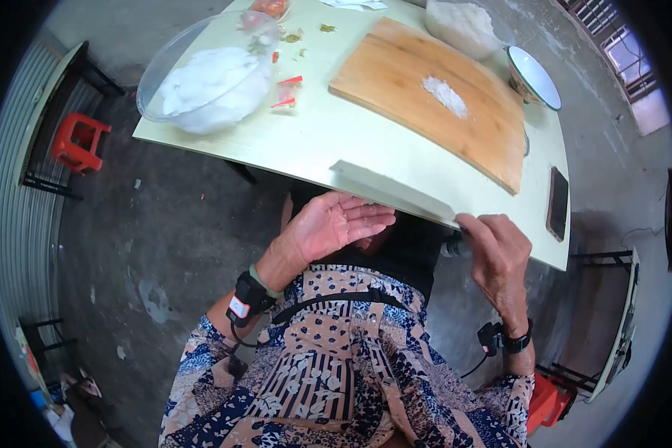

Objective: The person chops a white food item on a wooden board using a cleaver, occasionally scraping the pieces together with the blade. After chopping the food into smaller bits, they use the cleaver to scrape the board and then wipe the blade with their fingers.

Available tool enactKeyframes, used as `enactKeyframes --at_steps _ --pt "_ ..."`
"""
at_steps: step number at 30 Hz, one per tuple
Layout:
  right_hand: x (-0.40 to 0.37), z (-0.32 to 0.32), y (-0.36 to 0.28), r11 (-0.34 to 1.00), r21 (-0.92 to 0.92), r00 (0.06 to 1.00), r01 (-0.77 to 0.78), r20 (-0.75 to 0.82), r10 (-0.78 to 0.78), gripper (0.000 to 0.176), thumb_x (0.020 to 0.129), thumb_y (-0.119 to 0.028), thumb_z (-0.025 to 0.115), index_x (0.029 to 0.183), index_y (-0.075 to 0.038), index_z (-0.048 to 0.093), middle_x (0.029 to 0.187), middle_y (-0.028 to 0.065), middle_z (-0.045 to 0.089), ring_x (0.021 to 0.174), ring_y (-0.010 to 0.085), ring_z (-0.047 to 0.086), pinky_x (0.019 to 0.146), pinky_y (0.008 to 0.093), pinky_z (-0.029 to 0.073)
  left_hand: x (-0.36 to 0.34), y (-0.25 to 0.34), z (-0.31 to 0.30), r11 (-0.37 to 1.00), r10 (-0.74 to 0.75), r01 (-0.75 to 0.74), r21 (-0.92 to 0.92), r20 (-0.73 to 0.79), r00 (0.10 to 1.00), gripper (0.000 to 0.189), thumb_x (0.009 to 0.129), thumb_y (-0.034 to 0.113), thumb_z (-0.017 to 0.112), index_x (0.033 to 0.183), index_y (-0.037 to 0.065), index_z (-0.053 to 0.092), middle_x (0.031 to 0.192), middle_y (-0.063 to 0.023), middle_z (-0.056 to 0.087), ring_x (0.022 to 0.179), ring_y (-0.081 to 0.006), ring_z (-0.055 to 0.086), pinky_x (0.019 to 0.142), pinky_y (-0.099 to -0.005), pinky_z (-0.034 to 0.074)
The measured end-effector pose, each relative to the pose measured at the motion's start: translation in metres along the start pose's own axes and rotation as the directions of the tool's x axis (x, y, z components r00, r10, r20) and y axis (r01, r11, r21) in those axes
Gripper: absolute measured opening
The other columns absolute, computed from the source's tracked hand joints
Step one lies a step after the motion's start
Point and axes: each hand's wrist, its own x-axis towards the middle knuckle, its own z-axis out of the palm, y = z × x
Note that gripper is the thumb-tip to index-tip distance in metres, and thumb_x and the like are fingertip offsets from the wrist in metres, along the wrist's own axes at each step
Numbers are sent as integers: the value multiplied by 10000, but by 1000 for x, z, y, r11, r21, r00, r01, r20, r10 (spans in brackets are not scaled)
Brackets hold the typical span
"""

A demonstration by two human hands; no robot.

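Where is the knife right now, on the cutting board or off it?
Off: the right hand holds the knife, and bare tabletop shows between it and the cutting board.

We see smooth metal in the blade (pixel 392 193), grained wood in the board (pixel 411 75), clear glossy plastic in the bowl (pixel 152 84), matt cloth in the garment (pixel 306 388), a smooth-topped desk (pixel 291 142) and a scuffed, rough-looking floor (pixel 194 216).

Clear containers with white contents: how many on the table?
2: a large bowl at left on the table, a tub behind the cutting board. Far edge cropped; more possible.
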Motion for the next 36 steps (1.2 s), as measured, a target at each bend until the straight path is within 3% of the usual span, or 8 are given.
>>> enactKeyframes --at_steps 3,5,9,19,25,28,30,36 --pt "-1 4 -4 995 80 995 55 73 -61 393 778 19 793 1151 -101 761 853 65 625 715 233 590 615 373 472 -9 2 12 999 34 -33 28 -21 999 581 1129 279 458 1464 -194 428 1507 -384 488 1436 -508 484 1250 -563 399" --pt "6 7 -10 993 89 995 78 58 -84 392 774 16 795 1146 -101 763 855 67 625 716 234 591 614 374 468 -19 2 39 990 139 -144 12 -338 931 562 1126 278 466 1455 -177 458 1508 -384 491 1436 -508 487 1243 -557 405" --pt "35 25 -11 995 57 996 84 -30 -83 405 784 13 788 1167 -114 757 871 63 619 741 239 591 625 380 459 -16 16 -12 998 68 -68 7 -58 996 537 1154 251 406 1472 -180 435 1494 -385 509 1446 -514 471 1237 -563 417" --pt "47 39 -7 967 60 966 247 58 -250 450 761 12 795 1184 -135 753 838 60 604 722 225 564 615 374 452 -40 28 -1 939 344 -333 86 -270 899 482 1141 216 420 1463 -140 460 1513 -354 510 1431 -481 509 1205 -556 459" --pt "29 12 -10 944 324 994 60 72 -88 342 823 -4 798 1147 -107 765 835 66 660 695 242 611 609 362 480 -56 24 -6 967 255 -247 64 -193 947 473 1094 218 498 1427 -118 497 1446 -347 572 1370 -449 566 1208 -526 450" --pt "22 2 3 877 462 990 -135 92 105 302 891 -19 774 1188 -60 741 894 58 700 728 199 642 652 329 511 -64 17 11 975 220 -203 89 -290 931 449 1095 190 498 1409 -132 492 1428 -379 570 1355 -463 579 1204 -528 458" --pt "19 -4 10 486 677 801 -552 269 535 263 986 -41 696 1249 -24 700 896 20 687 734 119 603 647 286 490 -66 15 38 982 187 -176 67 -250 950 362 1108 164 499 1359 -95 530 1410 -378 584 1356 -472 582 1170 -548 500" --pt "18 -9 56 217 818 750 -533 339 568 393 1042 -76 636 1409 21 535 881 66 673 664 104 605 569 253 484 34 51 115 762 469 -513 395 208 858 435 1124 217 507 1429 -93 489 1392 -327 623 1298 -400 644 1143 -482 516"
